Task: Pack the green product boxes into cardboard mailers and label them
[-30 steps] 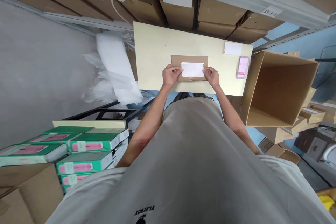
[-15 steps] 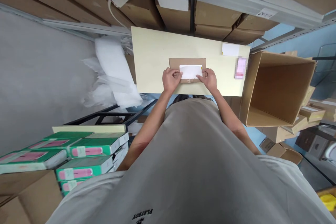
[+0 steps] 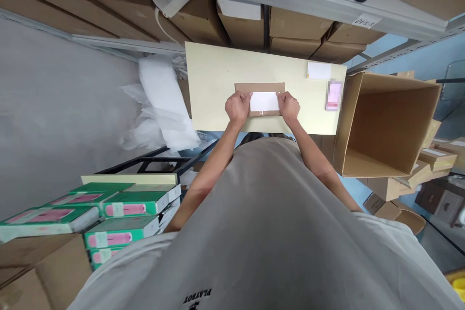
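Atop the cardboard box (image 3: 260, 87), white label (image 3: 264, 102) lies along its long axis, left hand (image 3: 238, 106) and right hand (image 3: 289, 107) equally near, thumbs at label ends, can't tell if clamped.

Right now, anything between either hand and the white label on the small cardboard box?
Nothing visible. Left hand and right hand touch the white label directly near its far corners, atop the cardboard box. The pink item lies off to the right.
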Motion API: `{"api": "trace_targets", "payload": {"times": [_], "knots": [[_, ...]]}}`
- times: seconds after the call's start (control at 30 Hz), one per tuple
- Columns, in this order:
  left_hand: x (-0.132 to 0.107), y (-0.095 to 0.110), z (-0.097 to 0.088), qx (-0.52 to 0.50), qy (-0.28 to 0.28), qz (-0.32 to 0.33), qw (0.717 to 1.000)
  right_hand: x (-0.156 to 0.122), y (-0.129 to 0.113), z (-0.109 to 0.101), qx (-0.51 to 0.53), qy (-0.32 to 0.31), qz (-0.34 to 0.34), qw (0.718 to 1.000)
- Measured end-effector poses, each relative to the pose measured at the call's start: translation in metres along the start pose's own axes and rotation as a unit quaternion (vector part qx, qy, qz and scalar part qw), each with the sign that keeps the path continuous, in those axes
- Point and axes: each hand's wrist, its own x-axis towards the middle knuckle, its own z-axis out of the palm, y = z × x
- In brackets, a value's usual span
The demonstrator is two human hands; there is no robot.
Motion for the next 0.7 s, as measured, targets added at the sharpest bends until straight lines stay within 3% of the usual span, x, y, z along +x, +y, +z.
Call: {"api": "trace_targets", "payload": {"times": [0.1,0.17,0.23,0.3,0.57,0.7], "knots": [[-0.017,0.006,0.004,-0.010,-0.042,0.095,0.995,-0.015,-0.007,0.000,-0.036,-0.021,-0.119,0.992],[-0.033,0.009,0.009,0.010,-0.134,0.217,0.967,-0.028,-0.010,0.004,-0.086,-0.072,-0.212,0.971],[-0.045,0.007,0.011,0.060,-0.220,0.291,0.929,-0.037,-0.010,0.007,-0.134,-0.127,-0.268,0.945],[-0.048,0.001,0.010,0.109,-0.244,0.296,0.917,-0.039,-0.006,0.007,-0.155,-0.145,-0.288,0.934],[-0.039,-0.008,0.009,0.150,-0.173,0.221,0.948,-0.035,0.004,0.005,-0.152,-0.095,-0.243,0.953],[-0.041,-0.006,0.010,0.158,-0.197,0.255,0.933,-0.037,-0.003,0.013,-0.143,-0.116,-0.273,0.944]]}}
